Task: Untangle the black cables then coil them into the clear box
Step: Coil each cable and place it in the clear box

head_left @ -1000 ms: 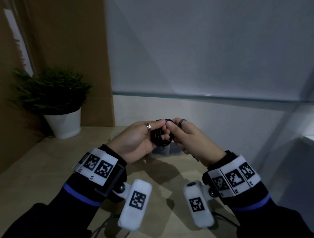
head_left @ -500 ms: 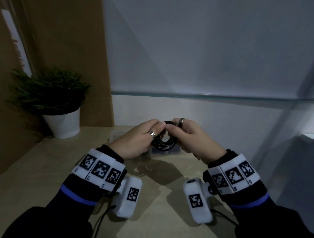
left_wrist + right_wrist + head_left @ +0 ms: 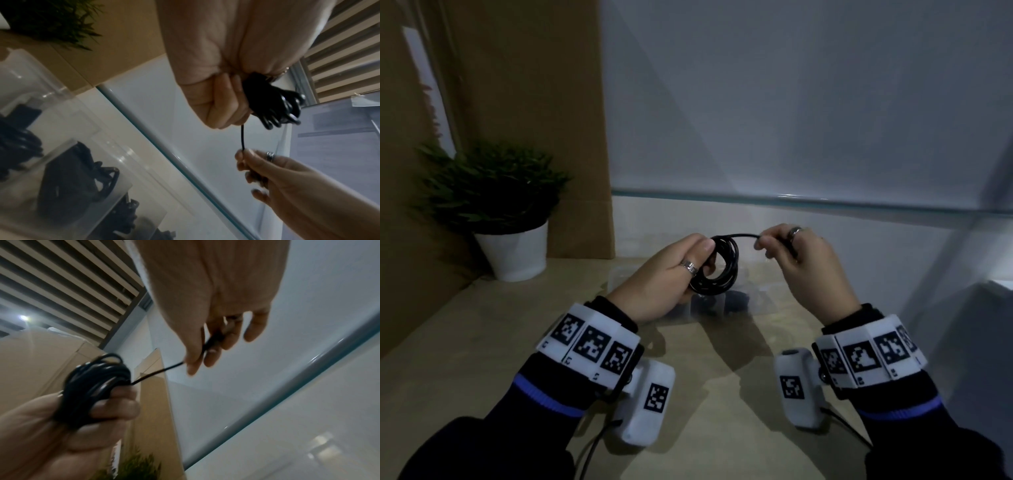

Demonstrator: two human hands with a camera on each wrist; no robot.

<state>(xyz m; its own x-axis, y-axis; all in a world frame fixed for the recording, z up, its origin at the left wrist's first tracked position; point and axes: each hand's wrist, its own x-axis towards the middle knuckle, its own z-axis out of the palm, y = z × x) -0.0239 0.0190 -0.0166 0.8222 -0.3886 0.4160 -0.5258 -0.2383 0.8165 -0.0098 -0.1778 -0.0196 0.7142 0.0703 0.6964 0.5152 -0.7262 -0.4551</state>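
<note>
I see the wooden table [image 3: 465, 359] carrying the potted plant [image 3: 493, 205] at far left and the clear box [image 3: 767, 301] at centre, with dark cables already inside. Above the box, my left hand [image 3: 664, 277] grips the coiled black cable [image 3: 722, 267]. My right hand [image 3: 808, 263] pinches its free end, drawn out a short way from the coil.
</note>
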